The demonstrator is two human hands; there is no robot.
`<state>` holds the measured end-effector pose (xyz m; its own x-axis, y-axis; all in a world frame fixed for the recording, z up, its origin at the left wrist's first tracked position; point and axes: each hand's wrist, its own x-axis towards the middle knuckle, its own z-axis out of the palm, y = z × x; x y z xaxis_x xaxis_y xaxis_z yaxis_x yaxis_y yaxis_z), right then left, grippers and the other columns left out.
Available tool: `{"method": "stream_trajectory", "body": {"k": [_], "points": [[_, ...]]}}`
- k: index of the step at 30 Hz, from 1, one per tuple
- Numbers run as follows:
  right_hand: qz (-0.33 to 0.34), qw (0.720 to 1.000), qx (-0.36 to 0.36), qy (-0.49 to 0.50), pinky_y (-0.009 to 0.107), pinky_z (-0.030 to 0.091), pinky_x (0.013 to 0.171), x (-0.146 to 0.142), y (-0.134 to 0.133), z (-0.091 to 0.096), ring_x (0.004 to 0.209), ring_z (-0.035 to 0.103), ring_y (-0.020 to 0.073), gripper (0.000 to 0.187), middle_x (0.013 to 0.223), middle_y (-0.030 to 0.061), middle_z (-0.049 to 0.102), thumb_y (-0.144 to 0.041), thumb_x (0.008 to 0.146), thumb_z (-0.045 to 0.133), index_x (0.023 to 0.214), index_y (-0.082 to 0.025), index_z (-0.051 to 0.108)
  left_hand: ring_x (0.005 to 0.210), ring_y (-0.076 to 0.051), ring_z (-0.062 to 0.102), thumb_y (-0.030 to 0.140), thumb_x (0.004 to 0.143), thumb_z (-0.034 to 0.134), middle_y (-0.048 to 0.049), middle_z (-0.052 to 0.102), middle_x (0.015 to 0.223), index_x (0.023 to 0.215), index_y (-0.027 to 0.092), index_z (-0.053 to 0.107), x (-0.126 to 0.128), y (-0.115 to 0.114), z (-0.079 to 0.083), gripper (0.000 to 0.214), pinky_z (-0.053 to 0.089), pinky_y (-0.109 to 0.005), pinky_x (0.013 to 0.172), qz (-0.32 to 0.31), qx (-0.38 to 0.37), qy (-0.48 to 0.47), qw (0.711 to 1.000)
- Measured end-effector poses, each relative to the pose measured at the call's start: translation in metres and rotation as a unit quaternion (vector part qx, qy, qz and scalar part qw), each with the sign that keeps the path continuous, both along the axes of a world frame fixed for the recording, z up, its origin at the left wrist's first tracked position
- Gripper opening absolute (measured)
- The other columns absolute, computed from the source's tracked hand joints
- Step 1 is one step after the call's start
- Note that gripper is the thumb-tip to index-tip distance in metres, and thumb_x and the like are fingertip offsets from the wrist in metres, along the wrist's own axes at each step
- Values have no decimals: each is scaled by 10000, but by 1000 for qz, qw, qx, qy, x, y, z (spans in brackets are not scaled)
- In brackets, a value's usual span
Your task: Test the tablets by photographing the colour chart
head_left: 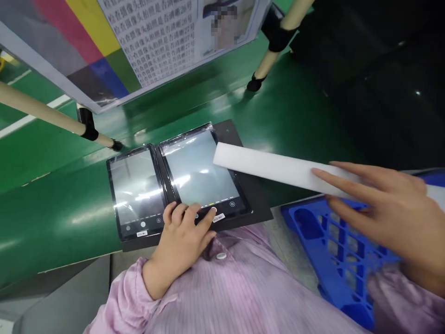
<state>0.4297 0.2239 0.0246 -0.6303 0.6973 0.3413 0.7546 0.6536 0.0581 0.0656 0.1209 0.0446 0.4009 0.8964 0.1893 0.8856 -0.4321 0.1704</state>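
Two tablets lie side by side on a black mat (255, 204) on the green belt, both screens lit. My left hand (186, 234) rests on the near edge of the right tablet (201, 174), fingers curled, one fingertip touching the screen's bottom row. The left tablet (135, 190) is untouched. My right hand (389, 213) hovers with fingers stretched out over a white foam strip (271, 166) that reaches across from the right above a blue crate (333, 260). The fingertips lie on or just above the strip.
A printed test chart (139, 41) with colour blocks and text stands tilted behind the tablets. Beige pipe legs (52, 113) with black clamps stand on the belt at left and a second beige leg (278, 41) at back. Dark area at far right.
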Motion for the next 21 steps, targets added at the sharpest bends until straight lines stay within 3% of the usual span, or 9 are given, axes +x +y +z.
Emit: {"method": "stream_trajectory", "body": {"k": [8,15,21], "points": [[11,1000,4,19,355,476,680,3,2,-2,886,635,278,322,1166,184,617,-186,966,554,1287,-181,540,1052,-291,418,283,987,533,-130,469,1106,1225,214,728,-18,-23,11,315,288,-521,1036,52,3,-20,998],[0,1000,3,21,339,456,662,13,3,-17,899,640,253,376,1188,147,631,-252,965,551,1341,-229,565,1037,-267,458,211,962,558,-111,473,1079,1197,221,734,-39,-55,1,294,336,-500,974,100,10,-46,994],[-27,998,-45,29,373,506,717,28,3,-33,979,656,268,374,1263,119,623,-353,985,516,1341,-269,592,1021,-270,463,197,947,573,-113,484,1076,1186,217,739,-48,-72,-7,292,359,-480,932,127,14,-51,990]]}}
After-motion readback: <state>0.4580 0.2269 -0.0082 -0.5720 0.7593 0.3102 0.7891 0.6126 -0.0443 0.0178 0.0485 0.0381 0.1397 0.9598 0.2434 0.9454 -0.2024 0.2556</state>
